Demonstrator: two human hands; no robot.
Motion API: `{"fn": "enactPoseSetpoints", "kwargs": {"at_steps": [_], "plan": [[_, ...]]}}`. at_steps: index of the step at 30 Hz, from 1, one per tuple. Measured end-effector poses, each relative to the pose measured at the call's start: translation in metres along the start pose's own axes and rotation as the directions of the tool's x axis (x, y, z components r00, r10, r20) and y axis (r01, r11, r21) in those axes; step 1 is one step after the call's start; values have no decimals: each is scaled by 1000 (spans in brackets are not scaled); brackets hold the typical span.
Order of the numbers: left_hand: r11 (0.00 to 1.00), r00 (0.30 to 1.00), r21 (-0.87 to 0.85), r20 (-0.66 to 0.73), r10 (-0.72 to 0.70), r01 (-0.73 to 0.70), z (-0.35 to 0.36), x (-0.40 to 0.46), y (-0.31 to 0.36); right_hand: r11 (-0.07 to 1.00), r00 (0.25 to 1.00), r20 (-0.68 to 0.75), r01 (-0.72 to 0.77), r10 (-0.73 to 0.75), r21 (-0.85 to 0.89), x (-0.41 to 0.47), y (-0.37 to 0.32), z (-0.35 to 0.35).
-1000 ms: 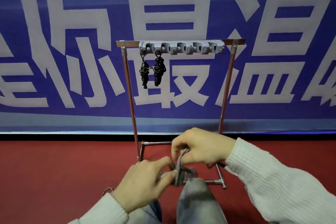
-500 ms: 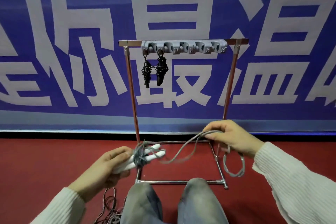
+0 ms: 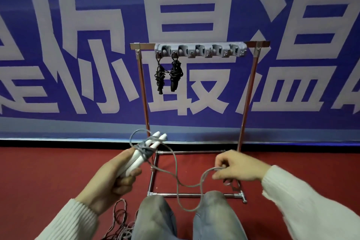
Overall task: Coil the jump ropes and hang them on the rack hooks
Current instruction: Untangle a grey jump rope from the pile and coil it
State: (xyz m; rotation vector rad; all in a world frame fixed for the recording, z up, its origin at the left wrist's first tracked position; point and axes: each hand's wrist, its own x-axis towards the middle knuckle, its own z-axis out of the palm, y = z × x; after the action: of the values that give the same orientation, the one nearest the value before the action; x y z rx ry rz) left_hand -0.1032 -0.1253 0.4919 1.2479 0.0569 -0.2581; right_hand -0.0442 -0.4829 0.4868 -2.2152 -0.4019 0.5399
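Where knees block it, grey rope (image 3: 176, 165) unseen

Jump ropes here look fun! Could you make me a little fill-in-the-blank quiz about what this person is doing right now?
1. The number of black ropes already hanging from the hook strip is ____.
2. The left hand grips two handles coloured ____.
3. The right hand pinches the grey ____.
4. The carpet is ____.

Missing words: two; white; cord; red
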Motion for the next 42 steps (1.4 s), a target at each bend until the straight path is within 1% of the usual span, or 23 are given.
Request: {"fn": "enactPoseSetpoints", "kwargs": {"at_steps": [2, 4, 5, 6, 8, 11, 14, 16, 18, 19, 21, 23, 25, 27, 28, 30, 31, 32, 33, 35, 37, 40, 42], "plan": [[1000, 998, -11, 59, -19, 20, 28, -3, 8, 990, 999, 32, -30, 34, -135, 10, -9, 29], [998, 995, 2, 78, -64, 64, 53, -4, 15, 909, 991, 83, -66, 109, -411, 19, -17, 52], [997, 993, 12, 88, -74, 73, 60, -3, 15, 887, 990, 98, -47, 104, -459, 21, -23, 62], [997, 990, 31, 118, -76, 73, 62, -1, 14, 912, 995, 88, -1, 41, -409, 23, -29, 69], [995, 991, 64, 100, -86, 80, 75, -1, 17, 987, 992, 45, 122, -117, -105, 22, -42, 74], [992, 987, 68, 114, -115, 108, 82, 1, 19, 865, 922, -16, 368, -387, 341, 22, -58, 78], [992, 983, -11, 138, -124, 127, 81, 1, 26, 709, 926, -137, 358, -351, 607, 27, -65, 88], [985, 986, -131, 130, -100, 117, 75, 1, 39, 707, 956, -142, 286, -257, 647, 30, -52, 86], [985, 996, -161, 77, -51, 63, 61, 1, 53, 763, 971, -123, 236, -204, 601, 25, -39, 76], [994, 999, -105, 37, -21, 24, 53, 1, 60, 785, 976, -121, 216, -180, 580, 20, -34, 70], [987, 998, 153, -41, 57, -50, 41, 3, 67, 850, 981, -136, 188, -138, 493, 12, -28, 56], [938, 983, 329, -99, 153, -113, 36, 12, 62, 958, 964, -159, 238, -213, 159, 5, -32, 45], [916, 954, 374, -193, 229, -144, 41, 28, 49, 926, 947, -81, 282, -311, -250, -4, -45, 43], [791, 892, 590, -253, 374, -164, 48, 45, 31, 808, 927, 33, 342, -373, -479, -13, -67, 51], [621, 864, 770, -205, 460, -148, 50, 53, 19, 748, 904, 63, 386, -422, -539, -16, -79, 54], [153, 852, 978, 43, 522, -143, 53, 55, -9, 693, 855, 6, 425, -519, -583, -16, -99, 44], [-7, 844, 975, 196, 499, -222, 57, 50, -17, 712, 838, -66, 416, -542, -565, -13, -104, 33], [-80, 828, 937, 340, 445, -341, 62, 42, -20, 761, 839, -132, 398, -528, -512, -7, -105, 18], [-90, 800, 879, 466, 378, -469, 66, 34, -20, 822, 855, -176, 382, -488, -422, -5, -104, 3], [22, 718, 751, 622, 312, -660, 74, 16, -14, 905, 895, -197, 352, -401, -240, -1, -95, -18], [299, 693, 628, 613, 379, -718, 77, 3, -8, 918, 907, -165, 361, -386, -164, 0, -82, -21], [729, 811, 356, 288, 509, -584, 90, -3, 2, 933, 936, -43, 353, -350, 70, 1, -64, 7], [824, 863, 285, 28, 504, -490, 93, 8, 8, 962, 967, -9, 255, -255, 99, -4, -59, 36]]}}
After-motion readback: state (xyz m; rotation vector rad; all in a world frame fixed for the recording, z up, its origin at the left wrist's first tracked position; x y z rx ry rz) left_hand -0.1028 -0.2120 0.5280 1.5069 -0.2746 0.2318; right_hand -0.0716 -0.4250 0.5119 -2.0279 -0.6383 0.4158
